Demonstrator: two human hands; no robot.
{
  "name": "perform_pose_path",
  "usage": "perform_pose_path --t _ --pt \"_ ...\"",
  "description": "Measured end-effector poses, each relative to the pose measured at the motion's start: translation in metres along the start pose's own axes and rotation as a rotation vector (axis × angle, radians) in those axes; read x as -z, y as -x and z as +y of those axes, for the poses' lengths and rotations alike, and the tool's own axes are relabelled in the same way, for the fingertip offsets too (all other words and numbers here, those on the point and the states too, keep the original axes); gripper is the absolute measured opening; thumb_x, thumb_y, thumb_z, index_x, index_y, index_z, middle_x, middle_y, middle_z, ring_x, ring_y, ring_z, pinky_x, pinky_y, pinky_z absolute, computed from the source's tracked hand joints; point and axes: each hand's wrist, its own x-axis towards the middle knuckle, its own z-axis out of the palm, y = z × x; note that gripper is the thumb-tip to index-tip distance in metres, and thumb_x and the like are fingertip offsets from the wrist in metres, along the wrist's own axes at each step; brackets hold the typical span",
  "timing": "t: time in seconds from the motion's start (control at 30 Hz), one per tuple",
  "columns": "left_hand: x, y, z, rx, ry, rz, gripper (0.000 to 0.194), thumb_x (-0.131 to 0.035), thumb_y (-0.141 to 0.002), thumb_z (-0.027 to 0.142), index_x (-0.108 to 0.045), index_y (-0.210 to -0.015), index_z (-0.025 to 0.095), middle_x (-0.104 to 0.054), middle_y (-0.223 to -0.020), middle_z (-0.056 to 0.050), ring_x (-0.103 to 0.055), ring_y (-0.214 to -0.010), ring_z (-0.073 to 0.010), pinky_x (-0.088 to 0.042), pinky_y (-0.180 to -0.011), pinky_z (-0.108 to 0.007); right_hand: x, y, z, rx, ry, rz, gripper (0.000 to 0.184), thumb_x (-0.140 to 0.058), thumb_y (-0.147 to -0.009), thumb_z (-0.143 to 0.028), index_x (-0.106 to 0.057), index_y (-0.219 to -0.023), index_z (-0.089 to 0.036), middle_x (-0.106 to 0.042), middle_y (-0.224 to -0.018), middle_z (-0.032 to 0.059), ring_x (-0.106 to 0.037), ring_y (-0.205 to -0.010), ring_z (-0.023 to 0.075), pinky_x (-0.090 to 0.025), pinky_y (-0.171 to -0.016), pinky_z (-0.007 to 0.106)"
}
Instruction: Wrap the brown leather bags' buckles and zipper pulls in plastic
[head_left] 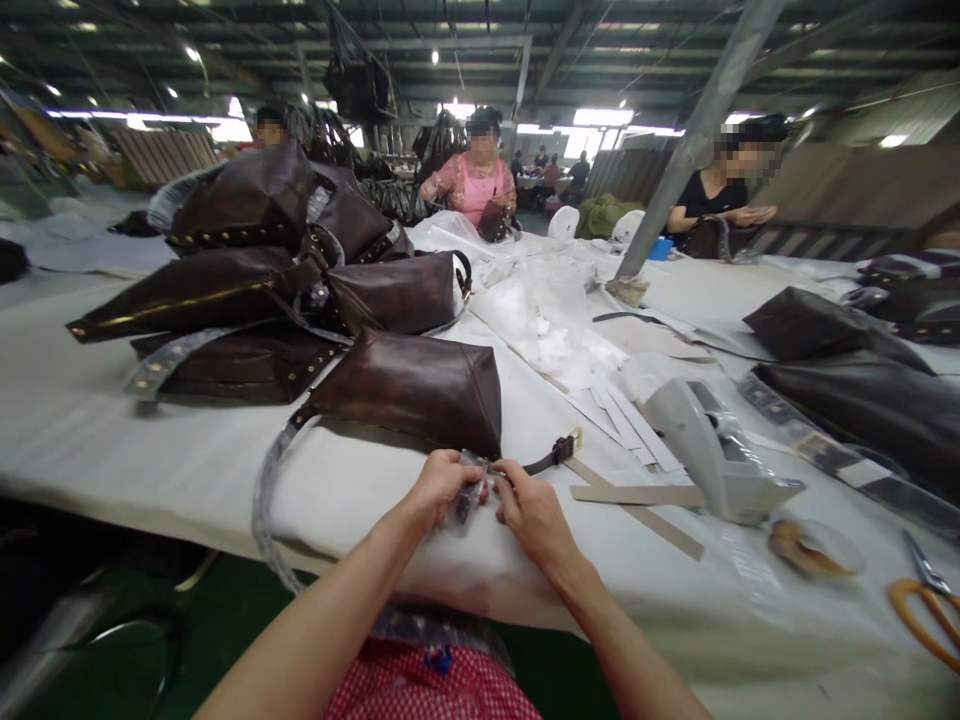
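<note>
1. In the head view, the left hand is at the table's near edge, its thumb and fingers pinching a crumpled piece of clear plastic wrap with something dark inside.
2. The right hand is just beside it, fingers bent, thumb and forefinger near each other at the wrap's right side; whether they grip anything I cannot tell.
3. A dark brown bag lies on its side on the white-covered table, directly beyond both hands, its near right corner just above the wrap.
4. A dark strap with a buckle extends to the right from beside the right hand. From the bag's left end, a plastic-wrapped strap curves down over the table edge.
5. Behind and to the left, more brown bags are heaped, some with gold-coloured studs.
6. To the right lie tan strips, a grey tape dispenser, a roll of tape and orange-handled scissors; further dark bags lie beyond them.
7. Loose clear plastic covers the middle of the table. Across it, one person in a pink apron handles a brown item, and another in a black top has a bag in front.
</note>
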Motion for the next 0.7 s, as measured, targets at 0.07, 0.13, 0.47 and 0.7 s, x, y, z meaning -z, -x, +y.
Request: perform_pose_path --t 0.07,0.13,0.47,0.7 --pt "0.0 -0.001 0.002 0.023 -0.012 -0.012 0.011 -0.072 -0.066 0.012 -0.061 -0.062 0.012 -0.062 -0.049 -0.003 -0.059 -0.044 -0.0148 -0.048 -0.048 -0.026 -0.002 0.001 -0.001 -0.182 -0.219 -0.025 0.021 -0.043 -0.09 -0.034 -0.059 -0.092 -0.02 -0.067 -0.065 0.0014 -0.061 -0.047 0.0152 -0.045 -0.045 0.024" --pt "0.002 -0.002 0.003 0.037 -0.033 -0.02 0.011 -0.073 -0.065 0.015 -0.063 -0.062 0.012 -0.063 -0.05 -0.005 -0.06 -0.045 -0.016 -0.047 -0.047 -0.026 -0.006 0.001 -0.003 -0.315 -0.377 -0.013 0.02 -0.048 -0.086 -0.039 -0.055 -0.084 -0.021 -0.066 -0.059 -0.0006 -0.057 -0.039 0.0131 -0.039 -0.035 0.021" --pt "0.003 -0.011 0.003 -0.013 -0.133 0.074 0.015 -0.069 -0.067 0.017 -0.059 -0.056 0.014 -0.061 -0.048 -0.003 -0.055 -0.042 -0.0135 -0.04 -0.042 -0.022 -0.037 -0.002 -0.012 -0.39 -0.474 0.296 0.027 -0.059 -0.08 -0.047 -0.046 -0.078 -0.024 -0.062 -0.052 -0.0033 -0.054 -0.037 0.0127 -0.038 -0.033 0.021" --pt "0.0 -0.011 -0.006 -0.136 -0.184 0.164 0.022 -0.068 -0.064 0.011 -0.051 -0.051 0.017 -0.05 -0.044 0.004 -0.046 -0.041 -0.0086 -0.029 -0.04 -0.018 -0.04 -0.007 -0.019 -0.411 -0.466 0.377 0.027 -0.063 -0.077 -0.044 -0.046 -0.081 -0.024 -0.063 -0.059 -0.002 -0.057 -0.043 0.0141 -0.047 -0.044 0.025"
